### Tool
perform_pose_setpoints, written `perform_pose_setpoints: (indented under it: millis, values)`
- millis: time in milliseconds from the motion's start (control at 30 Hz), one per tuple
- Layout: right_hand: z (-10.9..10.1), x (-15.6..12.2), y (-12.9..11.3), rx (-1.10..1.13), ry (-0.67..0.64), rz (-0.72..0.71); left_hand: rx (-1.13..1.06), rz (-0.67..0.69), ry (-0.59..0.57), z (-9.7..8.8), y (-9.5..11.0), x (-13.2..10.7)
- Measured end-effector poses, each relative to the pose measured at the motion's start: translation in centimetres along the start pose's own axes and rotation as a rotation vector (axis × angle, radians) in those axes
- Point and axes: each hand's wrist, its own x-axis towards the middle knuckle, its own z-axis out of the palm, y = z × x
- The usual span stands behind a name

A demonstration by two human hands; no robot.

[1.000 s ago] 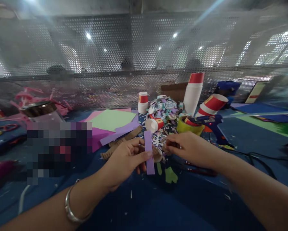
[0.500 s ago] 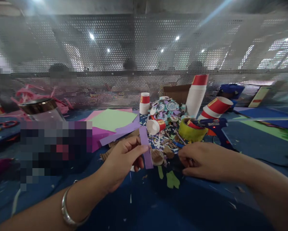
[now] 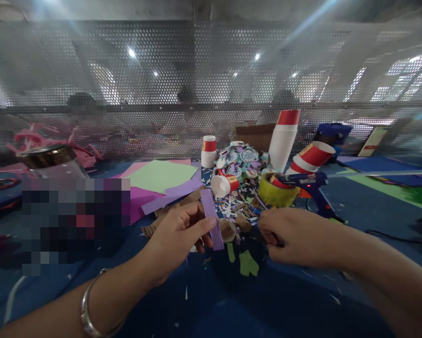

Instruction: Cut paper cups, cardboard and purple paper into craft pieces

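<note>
My left hand pinches a narrow purple paper strip and holds it upright over the blue table. A silver bangle is on that wrist. My right hand is curled low over the table just right of the strip, its fingers closed round something dark that I cannot make out. Between the hands lie brown cardboard bits and green paper scraps.
Behind the hands are green and purple paper sheets, red-and-white paper cups, a tipped cup, a yellow tape roll, a blue glue gun with its cord, and paper confetti. A perforated metal screen closes the back; people sit behind it.
My right hand has drawn away from the strip, moved right and lower, and curled shut near the table. The left hand has tilted the purple strip slightly.
</note>
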Motion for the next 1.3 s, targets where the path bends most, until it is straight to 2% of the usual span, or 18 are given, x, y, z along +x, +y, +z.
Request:
perform_pose_setpoints:
  millis: [100,267,500,767,867,1000,1300]
  values:
    - [-0.4,0.4,-0.3,-0.023,-0.045,0.033,0.012,0.017,-0.018,0.0,-0.1,0.0]
    - [-0.9,0.9,-0.7,-0.004,0.049,0.044,0.041,0.012,-0.04,0.1,0.0,0.0]
    - [-0.6,1.1,-1.4,0.06,0.215,-0.01,0.034,0.045,-0.021,0.3,-0.2,-0.1]
    - [0.2,1.0,-3.2,0.157,0.29,-0.166,0.08,0.108,-0.047,0.7,-0.6,-0.4]
    - [0.3,1.1,-3.6,0.181,0.299,-0.203,-0.01,0.145,-0.082,0.9,-0.3,-0.4]
    - [0.5,1.2,-3.9,0.206,0.323,-0.251,-0.117,0.117,-0.126,1.2,-0.1,-0.4]
    - [0.8,1.1,-4.0,0.338,0.403,-0.249,-0.17,0.097,0.017,1.1,-0.4,-0.3]
